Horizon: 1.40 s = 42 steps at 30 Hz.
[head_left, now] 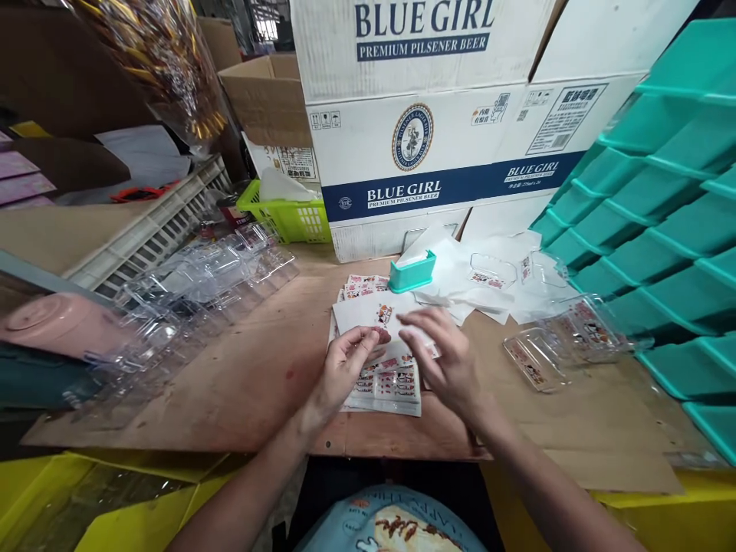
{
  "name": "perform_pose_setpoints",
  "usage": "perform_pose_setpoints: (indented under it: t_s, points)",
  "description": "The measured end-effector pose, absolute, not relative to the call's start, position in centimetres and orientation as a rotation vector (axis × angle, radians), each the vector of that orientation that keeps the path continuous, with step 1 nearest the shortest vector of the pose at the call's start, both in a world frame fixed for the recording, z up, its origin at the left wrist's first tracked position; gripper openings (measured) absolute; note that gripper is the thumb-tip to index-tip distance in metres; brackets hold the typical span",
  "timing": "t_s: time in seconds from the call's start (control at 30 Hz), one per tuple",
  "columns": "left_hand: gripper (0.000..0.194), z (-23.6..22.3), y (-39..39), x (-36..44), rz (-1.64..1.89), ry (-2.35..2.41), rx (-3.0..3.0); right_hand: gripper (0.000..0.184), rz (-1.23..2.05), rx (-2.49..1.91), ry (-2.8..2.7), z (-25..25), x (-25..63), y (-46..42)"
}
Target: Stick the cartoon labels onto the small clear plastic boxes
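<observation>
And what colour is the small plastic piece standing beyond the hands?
The plastic piece is teal; the head view shows it best.

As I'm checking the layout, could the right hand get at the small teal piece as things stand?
Probably yes: the small teal piece stands beyond the right hand, with only flat sheets visible between them.

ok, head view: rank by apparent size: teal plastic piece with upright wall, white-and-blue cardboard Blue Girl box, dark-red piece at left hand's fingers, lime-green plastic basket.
1. Blue Girl box
2. Lime-green basket
3. Teal piece
4. Dark-red piece (visible part)
</observation>
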<state>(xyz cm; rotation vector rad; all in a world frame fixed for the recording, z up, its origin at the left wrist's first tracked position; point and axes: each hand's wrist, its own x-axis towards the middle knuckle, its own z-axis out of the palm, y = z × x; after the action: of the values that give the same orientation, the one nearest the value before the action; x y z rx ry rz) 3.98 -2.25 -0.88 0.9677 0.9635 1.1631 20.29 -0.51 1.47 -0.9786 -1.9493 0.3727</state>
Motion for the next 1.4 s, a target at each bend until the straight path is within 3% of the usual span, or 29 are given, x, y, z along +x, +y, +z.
perform_pose_setpoints:
  t_s: [0.13, 0.27, 0.33, 0.4, 0.47, 0.53, 0.63, 0.83, 1.1, 1.27, 1.4]
  points:
    - [0.029, -0.9, -3.2, 3.4, 1.119, 0.981, 1.202, 0.01, 0.531, -1.031, -1.876, 3.1, 21.6, 1.3]
    - [0.057, -0.5, -1.3, -0.7, 1.269, 1.333, 1.52, 0.01, 0.47, -1.067, -1.579, 4.4, 22.8, 1.4]
    - [0.054, 0.2, 1.1, -4.4, 1.305, 1.619, 1.759, 0.016, 0.501, -1.081, -1.487, 4.5, 22.9, 1.0]
    - [0.047, 1.1, 4.3, -7.8, 1.046, 1.947, 2.062, 0.032, 0.656, -1.079, -1.501, 4.1, 22.3, 0.4]
    - [0.048, 1.7, 8.0, -10.0, 0.566, 2.23, 2.254, 0.048, 0.817, -1.039, -1.541, 3.3, 20.7, -0.3]
    - [0.062, 1.9, 11.4, -10.7, 0.322, 2.344, 2.254, 0.061, 0.875, -0.982, -1.596, 2.4, 18.8, -1.0]
    - [0.086, 1.3, 14.7, -9.9, 0.229, 2.399, 2.212, 0.072, 0.864, -0.95, -1.695, 1.4, 17.3, -1.6]
    - [0.065, -0.4, 14.7, -9.6, 0.154, 2.373, 2.251, 0.073, 0.925, -1.022, -1.691, 0.6, 19.4, -0.9]
    - [0.082, 1.1, 16.9, -11.4, 0.101, 2.316, 2.203, 0.07, 1.01, -0.946, -1.721, -0.3, 17.8, -1.8]
    - [0.091, 1.5, 13.5, -11.2, 0.107, 1.844, 2.444, 0.068, 0.921, -1.005, -1.687, -1.1, 18.1, -0.2]
    - [0.093, 0.7, 9.4, -11.1, 0.372, 1.366, 2.474, 0.074, 0.742, -0.993, -1.785, -1.8, 15.7, 3.3]
